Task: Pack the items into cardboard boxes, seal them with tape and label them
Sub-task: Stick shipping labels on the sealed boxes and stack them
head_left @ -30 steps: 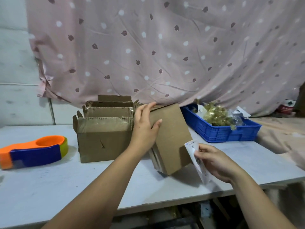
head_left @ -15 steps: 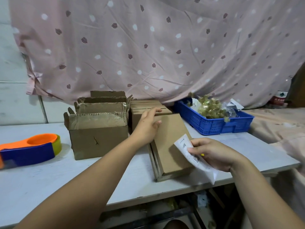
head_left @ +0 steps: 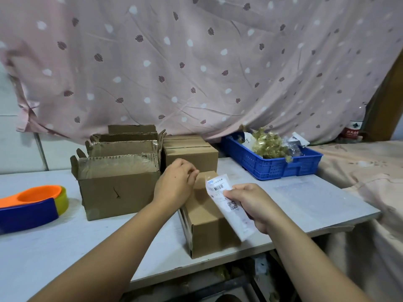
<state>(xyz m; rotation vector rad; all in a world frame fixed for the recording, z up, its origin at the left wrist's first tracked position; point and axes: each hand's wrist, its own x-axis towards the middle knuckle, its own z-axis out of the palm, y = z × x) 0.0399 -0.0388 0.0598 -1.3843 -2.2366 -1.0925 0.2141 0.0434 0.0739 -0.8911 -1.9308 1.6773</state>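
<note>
Where I am looking: a white table (head_left: pixel 65 247) that runs left to right, with its near edge showing low in my feed.
Room: a pink curtain (head_left: pixel 196 62) printed with dark leaves and pale spots hangs across the whole far side. A strip of pale wall (head_left: pixel 13 136) shows at far left.
Right of the table: a surface draped in beige cloth (head_left: pixel 359 166).
Tape dispenser (head_left: pixel 30 205): orange and blue with a yellow roll, lying at the left end of the table.
Open cartons (head_left: pixel 117 188): a row of cardboard boxes with flaps up, one behind another, left of centre.
Sealed box (head_left: pixel 189 153): closed, just right of the open cartons on the far side.
Blue crate (head_left: pixel 272 168): on the far right of the table, holding clear bags of golden-brown goods (head_left: pixel 268 144).
Near box (head_left: pixel 205 227): a closed cardboard box at centre, in front of the sealed box and reaching close to the table's near edge.
Left hand (head_left: pixel 174 186): fingers curled, at the far left corner of the near box. I cannot tell whether it grips that corner or only touches it.
Right hand (head_left: pixel 255 203): closed around the lower part of the shipping label (head_left: pixel 229 203), thumb on its printed face.
Shipping label: a white strip with a barcode and a QR code, held tilted over the right side of the near box's top. I cannot see whether it touches the box.
</note>
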